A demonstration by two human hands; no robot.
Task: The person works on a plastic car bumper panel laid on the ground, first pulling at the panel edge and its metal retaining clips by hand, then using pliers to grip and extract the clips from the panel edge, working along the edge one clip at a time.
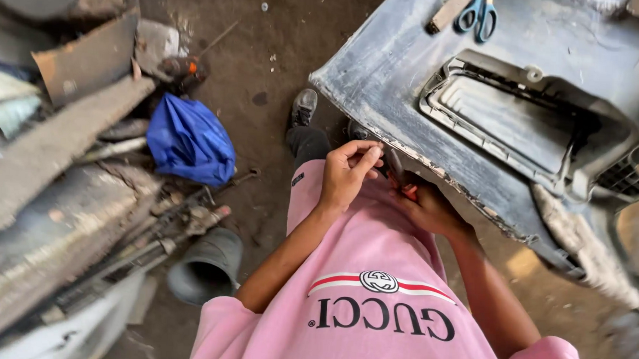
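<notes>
At the near edge of the dusty grey car panel [434,144], my left hand [344,177] pinches its fingertips together against the worn rim, while my right hand [428,208] has its grip closed around red-handled pliers [397,174], their jaws at the same spot. Blue scissors [479,14] lie on the panel's far side. A blue bag [190,141] sits on the dirt floor.

A scrap-strewn repair workshop: dirt floor [267,64], piled metal scrap [57,184], and a dusty car panel [492,115] bearing scissors [479,14].
</notes>
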